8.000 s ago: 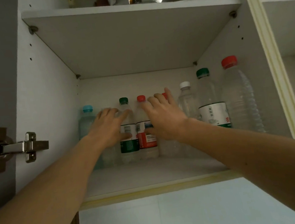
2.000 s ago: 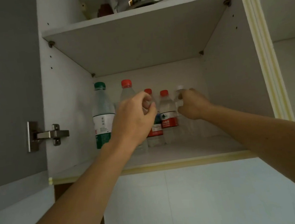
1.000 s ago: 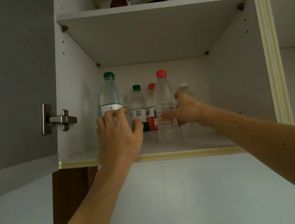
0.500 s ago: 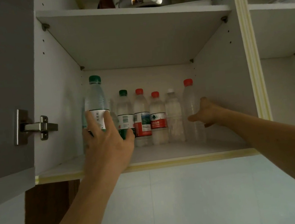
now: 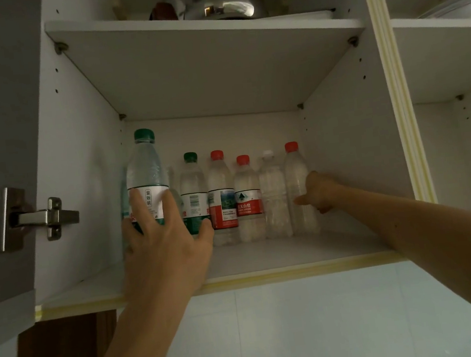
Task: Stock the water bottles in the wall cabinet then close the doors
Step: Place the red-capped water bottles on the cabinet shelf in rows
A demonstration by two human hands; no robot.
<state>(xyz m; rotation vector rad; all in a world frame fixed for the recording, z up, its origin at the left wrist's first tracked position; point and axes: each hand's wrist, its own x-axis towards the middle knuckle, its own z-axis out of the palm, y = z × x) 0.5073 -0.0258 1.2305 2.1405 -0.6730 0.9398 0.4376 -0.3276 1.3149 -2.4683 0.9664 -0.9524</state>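
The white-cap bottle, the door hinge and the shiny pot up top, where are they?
white-cap bottle [image 5: 273, 194], head view, its clear ribbed middle.
door hinge [image 5: 48, 218], head view, its metal arm.
shiny pot [image 5: 223, 5], head view, its rounded belly.

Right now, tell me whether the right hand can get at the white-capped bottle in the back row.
Probably yes. The right hand rests on the red-capped clear bottle, right beside the white-capped bottle, whose front is unobstructed.

The big bottle [image 5: 146, 182] at the left has a green cap and a white-and-green label. Behind it stand a green-capped bottle [image 5: 193, 194], two red-capped bottles [image 5: 221, 197] with red-and-white labels, a white-capped clear bottle [image 5: 273, 194] and a red-capped clear one [image 5: 298, 188]. The cabinet [image 5: 77, 137] is white with pale yellow edging.
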